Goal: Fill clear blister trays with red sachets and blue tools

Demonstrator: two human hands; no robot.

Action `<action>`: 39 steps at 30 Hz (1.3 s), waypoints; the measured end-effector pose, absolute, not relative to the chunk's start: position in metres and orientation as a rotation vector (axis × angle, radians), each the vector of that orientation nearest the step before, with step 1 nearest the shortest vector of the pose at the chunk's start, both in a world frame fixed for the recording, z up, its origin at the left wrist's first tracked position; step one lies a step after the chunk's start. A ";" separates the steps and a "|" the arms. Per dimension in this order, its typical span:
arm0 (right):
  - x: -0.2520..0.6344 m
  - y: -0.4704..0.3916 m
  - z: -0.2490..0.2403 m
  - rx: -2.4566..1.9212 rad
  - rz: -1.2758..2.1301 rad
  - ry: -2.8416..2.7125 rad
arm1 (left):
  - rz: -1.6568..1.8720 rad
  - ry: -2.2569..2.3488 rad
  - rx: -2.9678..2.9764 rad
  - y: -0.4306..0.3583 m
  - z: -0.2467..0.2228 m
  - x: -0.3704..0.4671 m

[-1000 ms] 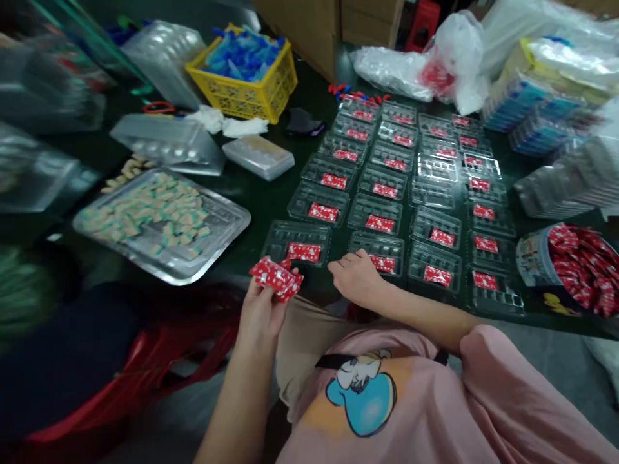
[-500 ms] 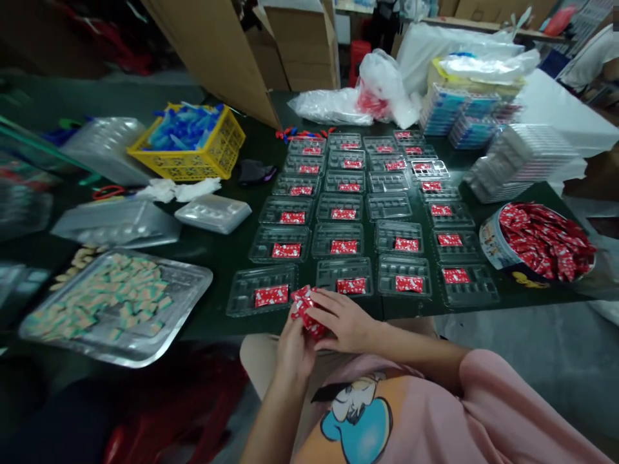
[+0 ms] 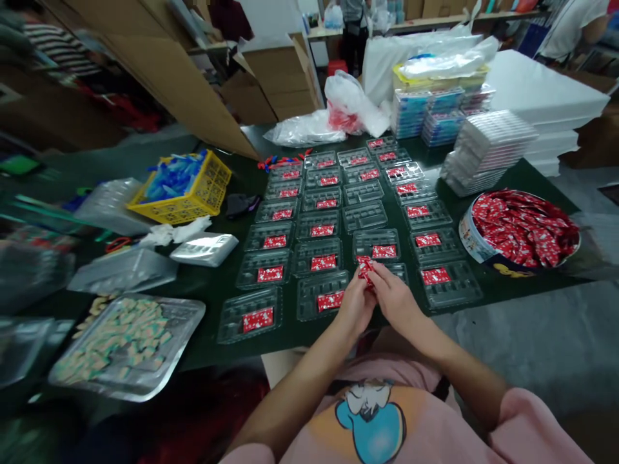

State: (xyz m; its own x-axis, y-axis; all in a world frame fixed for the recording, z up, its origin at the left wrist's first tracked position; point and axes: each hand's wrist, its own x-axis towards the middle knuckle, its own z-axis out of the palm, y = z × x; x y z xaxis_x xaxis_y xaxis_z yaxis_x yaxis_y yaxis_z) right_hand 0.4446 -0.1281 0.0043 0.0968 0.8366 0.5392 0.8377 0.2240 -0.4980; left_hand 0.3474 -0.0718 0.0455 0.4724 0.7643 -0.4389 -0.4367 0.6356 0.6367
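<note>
Both my hands are together over the front edge of the table, closed around red patterned packets (image 3: 366, 270). My left hand (image 3: 356, 303) wraps them from the left, and my right hand (image 3: 397, 298) has its fingers on them from the right. How many packets I hold is hidden by the fingers. Rows of clear plastic trays (image 3: 309, 316) lie ahead, most with one red packet (image 3: 258, 319) in a compartment. Two trays in the third column, such as this bare tray (image 3: 365, 216), show no packet. My hands partly cover the front tray of that column.
A round tub (image 3: 471, 235) heaped with red packets stands right. On the left are a metal tray (image 3: 186, 322) of small pastel pieces and a yellow basket (image 3: 213, 193) of blue items. Stacked clear trays (image 3: 493, 145) stand behind the tub. Other people are in the background.
My hands have moved right with the packets, from the second column to the third column's front tray. The camera view has shifted too, and the fingers are closer together.
</note>
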 end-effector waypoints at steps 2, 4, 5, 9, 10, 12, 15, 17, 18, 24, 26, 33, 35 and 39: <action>0.470 -0.119 0.004 -1.599 -0.008 -1.700 | 0.739 0.740 0.472 -0.060 0.047 0.366; 0.492 -0.104 0.004 -1.594 0.010 -1.717 | 0.683 0.667 0.443 -0.044 0.049 0.379; 0.501 -0.096 0.004 -1.576 0.025 -1.728 | 0.652 0.628 0.425 -0.035 0.049 0.384; 0.522 -0.064 0.004 -1.437 0.158 -1.782 | 0.637 0.640 0.373 0.000 0.044 0.394; 0.525 -0.056 0.005 -1.392 0.214 -1.795 | 0.664 0.672 0.361 0.008 0.041 0.395; 0.532 -0.039 0.008 -1.330 0.336 -1.766 | 0.700 0.723 0.336 0.023 0.035 0.394; 0.548 -0.007 0.012 -1.427 0.422 -1.533 | 0.722 0.793 0.297 0.042 0.026 0.388; 0.560 0.017 0.013 -1.571 0.388 -1.395 | 0.742 0.840 0.276 0.052 0.021 0.382; 0.565 0.030 0.011 -1.645 0.364 -1.377 | 0.751 0.857 0.270 0.056 0.018 0.380; 0.569 0.075 -0.006 -2.053 0.338 -1.610 | 0.734 0.873 0.303 0.069 0.013 0.378; 0.567 0.078 -0.011 -2.080 0.332 -1.641 | 0.727 0.882 0.324 0.072 0.013 0.381; 0.567 0.077 -0.007 -1.993 0.317 -1.639 | 0.699 0.915 0.336 0.081 0.009 0.398; 0.564 0.077 -0.003 -1.809 0.499 -1.527 | 0.707 0.938 0.329 0.082 0.007 0.403; 0.557 0.076 0.000 -1.530 0.885 -1.421 | 0.711 0.922 0.340 0.081 0.008 0.410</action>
State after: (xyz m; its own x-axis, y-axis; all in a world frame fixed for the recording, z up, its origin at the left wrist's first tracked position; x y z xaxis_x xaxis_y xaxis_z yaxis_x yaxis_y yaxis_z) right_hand 0.5569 0.0760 0.0003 0.1059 0.9932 0.0481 0.3950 0.0023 -0.9187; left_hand 0.4100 0.0813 0.0080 0.4016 0.6877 -0.6048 -0.4106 0.7255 0.5523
